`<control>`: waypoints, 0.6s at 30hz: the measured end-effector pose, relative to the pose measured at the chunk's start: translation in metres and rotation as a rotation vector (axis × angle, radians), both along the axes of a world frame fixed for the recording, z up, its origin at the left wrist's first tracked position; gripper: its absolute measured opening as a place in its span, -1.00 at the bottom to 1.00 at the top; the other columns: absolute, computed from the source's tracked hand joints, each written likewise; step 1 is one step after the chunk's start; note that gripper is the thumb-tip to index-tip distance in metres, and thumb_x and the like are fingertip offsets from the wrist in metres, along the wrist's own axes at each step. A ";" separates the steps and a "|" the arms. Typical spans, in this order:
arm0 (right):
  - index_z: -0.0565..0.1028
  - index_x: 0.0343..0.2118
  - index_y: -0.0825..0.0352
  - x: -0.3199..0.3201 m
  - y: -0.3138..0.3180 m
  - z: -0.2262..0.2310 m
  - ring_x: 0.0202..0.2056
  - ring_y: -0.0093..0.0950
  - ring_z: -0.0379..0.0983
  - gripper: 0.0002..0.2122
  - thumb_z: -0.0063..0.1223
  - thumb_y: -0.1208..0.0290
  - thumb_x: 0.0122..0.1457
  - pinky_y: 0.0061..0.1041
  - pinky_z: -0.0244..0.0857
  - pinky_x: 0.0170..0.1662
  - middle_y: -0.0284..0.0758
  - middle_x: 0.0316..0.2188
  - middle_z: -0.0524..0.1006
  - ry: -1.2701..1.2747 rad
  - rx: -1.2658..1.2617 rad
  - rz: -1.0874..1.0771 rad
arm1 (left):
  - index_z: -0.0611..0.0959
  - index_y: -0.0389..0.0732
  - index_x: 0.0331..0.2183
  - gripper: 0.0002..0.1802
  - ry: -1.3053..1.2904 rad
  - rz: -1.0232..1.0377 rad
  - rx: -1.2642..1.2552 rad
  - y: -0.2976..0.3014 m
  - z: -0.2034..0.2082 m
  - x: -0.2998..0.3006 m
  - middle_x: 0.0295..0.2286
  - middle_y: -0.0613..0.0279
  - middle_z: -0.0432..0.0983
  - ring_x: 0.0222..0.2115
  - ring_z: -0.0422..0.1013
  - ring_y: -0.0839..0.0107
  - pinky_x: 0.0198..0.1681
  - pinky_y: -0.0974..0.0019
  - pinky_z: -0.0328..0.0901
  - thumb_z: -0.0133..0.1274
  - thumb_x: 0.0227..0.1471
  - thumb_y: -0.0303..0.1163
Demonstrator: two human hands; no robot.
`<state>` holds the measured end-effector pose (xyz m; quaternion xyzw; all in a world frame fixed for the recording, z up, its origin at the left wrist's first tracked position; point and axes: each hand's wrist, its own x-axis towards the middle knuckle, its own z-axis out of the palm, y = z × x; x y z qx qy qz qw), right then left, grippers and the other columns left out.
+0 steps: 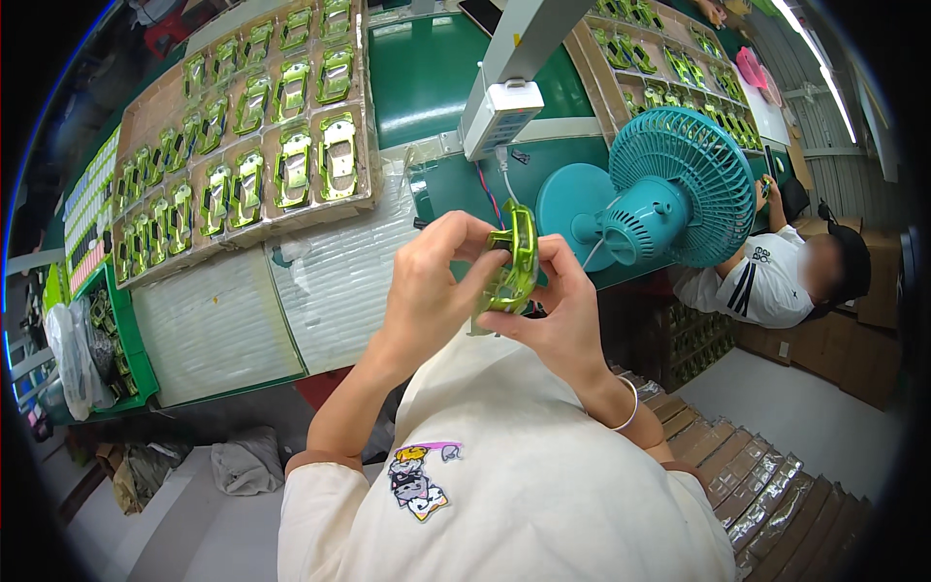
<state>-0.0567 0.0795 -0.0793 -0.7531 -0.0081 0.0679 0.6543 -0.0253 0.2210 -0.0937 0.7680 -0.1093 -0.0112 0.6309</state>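
Observation:
Between my two hands, in front of my chest, is a shiny lime-green toy car body shell (pixel 522 247), tilted up on its side. My left hand (pixel 441 276) pinches it from the left, thumb and fingers on its inner side. With thumb below and fingers above, my right hand (pixel 562 315) grips its right edge. My fingers hide part of the shell. Similar green shells (pixel 337 155) stand in rows in a cardboard tray (pixel 281 225) on the table to the left.
A teal fan (pixel 669 189) stands close on the right, beside a white power strip (pixel 504 114) on a metal post (pixel 524 48). Ribbed translucent sheeting (pixel 213 330) covers the table's near edge. A green crate (pixel 136 364) sits far left. A co-worker (pixel 776 272) sits at the right.

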 end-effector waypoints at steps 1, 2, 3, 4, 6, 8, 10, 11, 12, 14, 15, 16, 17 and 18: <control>0.32 -0.25 0.41 0.000 0.002 0.003 -0.20 -0.50 0.34 -0.48 0.35 0.51 -0.34 -0.47 0.41 -0.16 -0.32 -0.32 0.30 -0.037 -0.058 0.002 | 0.49 -0.33 -0.48 -0.90 0.001 0.024 -0.004 -0.002 0.001 -0.003 -0.52 0.19 0.48 -0.48 0.48 0.40 -0.45 0.38 0.35 0.07 -0.16 -0.56; 0.32 -0.26 0.41 0.000 0.003 0.006 -0.21 -0.50 0.35 -0.48 0.35 0.51 -0.34 -0.48 0.42 -0.17 -0.31 -0.31 0.30 -0.073 -0.115 0.003 | 0.49 -0.32 -0.49 -0.91 0.001 0.048 -0.007 -0.003 0.003 -0.006 -0.53 0.19 0.47 -0.48 0.47 0.40 -0.46 0.38 0.34 0.06 -0.16 -0.57; 0.33 -0.27 0.41 0.000 0.005 0.009 -0.22 -0.49 0.35 -0.49 0.36 0.51 -0.34 -0.49 0.42 -0.17 -0.31 -0.31 0.30 -0.112 -0.172 0.002 | 0.48 -0.32 -0.51 -0.92 -0.002 0.069 -0.011 -0.004 0.005 -0.007 -0.53 0.20 0.46 -0.48 0.47 0.40 -0.48 0.37 0.34 0.06 -0.16 -0.57; 0.32 -0.30 0.39 0.000 0.007 0.010 -0.25 -0.60 0.32 -0.49 0.36 0.53 -0.36 -0.62 0.41 -0.30 -0.37 -0.36 0.27 -0.170 -0.202 -0.019 | 0.49 -0.30 -0.48 -0.87 0.017 0.074 -0.043 -0.005 0.003 -0.008 -0.53 0.21 0.46 -0.49 0.46 0.41 -0.47 0.42 0.33 0.09 -0.21 -0.57; 0.32 -0.27 0.38 0.000 0.007 0.010 -0.26 -0.55 0.32 -0.47 0.38 0.50 -0.37 -0.58 0.39 -0.27 -0.35 -0.33 0.28 -0.230 -0.271 -0.025 | 0.50 -0.29 -0.47 -0.84 -0.055 0.092 -0.047 -0.006 -0.001 -0.008 -0.53 0.23 0.46 -0.49 0.46 0.43 -0.47 0.46 0.32 0.11 -0.24 -0.57; 0.33 -0.24 0.37 0.003 0.004 0.013 -0.26 -0.49 0.33 -0.44 0.39 0.45 -0.38 -0.54 0.38 -0.25 -0.32 -0.30 0.30 -0.341 -0.377 0.024 | 0.52 -0.29 -0.42 -0.75 -0.082 0.081 -0.127 -0.005 -0.009 -0.006 -0.51 0.26 0.48 -0.49 0.46 0.45 -0.45 0.50 0.31 0.14 -0.31 -0.58; 0.35 -0.20 0.35 0.008 -0.002 0.024 -0.26 -0.42 0.34 -0.41 0.40 0.38 -0.39 -0.49 0.36 -0.24 -0.28 -0.26 0.31 -0.501 -0.519 0.127 | 0.53 -0.29 -0.41 -0.74 -0.074 0.073 -0.179 -0.003 -0.006 -0.003 -0.48 0.24 0.49 -0.49 0.46 0.46 -0.43 0.50 0.32 0.15 -0.32 -0.59; 0.34 -0.17 0.34 0.010 -0.005 0.030 -0.26 -0.42 0.33 -0.39 0.39 0.36 -0.38 -0.49 0.34 -0.22 -0.28 -0.25 0.31 -0.482 -0.453 0.159 | 0.54 -0.29 -0.41 -0.73 -0.069 0.069 -0.206 -0.002 -0.005 -0.001 -0.47 0.23 0.49 -0.49 0.46 0.46 -0.43 0.49 0.32 0.15 -0.33 -0.59; 0.34 -0.15 0.33 0.012 -0.006 0.036 -0.25 -0.41 0.33 -0.37 0.39 0.34 -0.38 -0.49 0.33 -0.21 -0.28 -0.24 0.31 -0.464 -0.384 0.194 | 0.53 -0.29 -0.35 -0.64 -0.338 0.036 -0.083 0.005 -0.015 0.005 -0.43 0.18 0.51 -0.49 0.46 0.44 -0.43 0.47 0.34 0.17 -0.36 -0.60; 0.30 -0.07 0.30 0.014 -0.011 0.039 -0.18 -0.40 0.32 -0.30 0.38 0.29 -0.36 -0.52 0.31 -0.21 -0.25 -0.17 0.30 -0.335 -0.117 0.213 | 0.48 -0.27 -0.34 -0.69 -0.312 -0.049 -0.445 0.007 -0.031 0.006 -0.45 0.14 0.50 -0.47 0.46 0.34 -0.41 0.40 0.36 0.15 -0.26 -0.59; 0.33 -0.08 0.34 0.017 -0.014 0.037 -0.21 -0.42 0.37 -0.39 0.33 0.32 -0.28 -0.54 0.31 -0.24 -0.25 -0.21 0.36 -0.319 -0.083 0.158 | 0.46 -0.26 -0.35 -0.72 -0.219 -0.082 -0.714 0.002 -0.033 0.005 -0.46 0.11 0.50 -0.46 0.46 0.28 -0.39 0.36 0.38 0.13 -0.20 -0.58; 0.38 -0.13 0.36 0.017 -0.020 0.034 -0.27 -0.41 0.41 -0.48 0.29 0.37 -0.23 -0.54 0.31 -0.26 -0.24 -0.28 0.41 -0.292 -0.134 0.196 | 0.42 -0.24 -0.38 -0.82 -0.093 -0.114 -1.045 -0.004 -0.020 0.001 -0.47 0.04 0.47 -0.42 0.46 0.18 -0.35 0.26 0.40 0.07 -0.10 -0.54; 0.42 -0.18 0.39 0.017 -0.023 0.033 -0.34 -0.41 0.44 -0.57 0.25 0.41 -0.18 -0.54 0.31 -0.29 -0.24 -0.34 0.46 -0.266 -0.186 0.235 | 0.40 -0.20 -0.35 -0.81 -0.239 -0.188 -0.994 0.000 -0.032 0.007 -0.44 -0.01 0.44 -0.39 0.45 0.13 -0.34 0.18 0.41 0.05 -0.07 -0.51; 0.46 -0.24 0.41 0.015 -0.020 0.037 -0.40 -0.40 0.45 -0.64 0.22 0.45 -0.15 -0.54 0.31 -0.31 -0.23 -0.42 0.48 -0.296 -0.242 0.239 | 0.40 -0.20 -0.34 -0.80 -0.332 -0.162 -0.977 -0.001 -0.029 0.011 -0.43 -0.01 0.43 -0.39 0.45 0.13 -0.33 0.18 0.41 0.06 -0.07 -0.51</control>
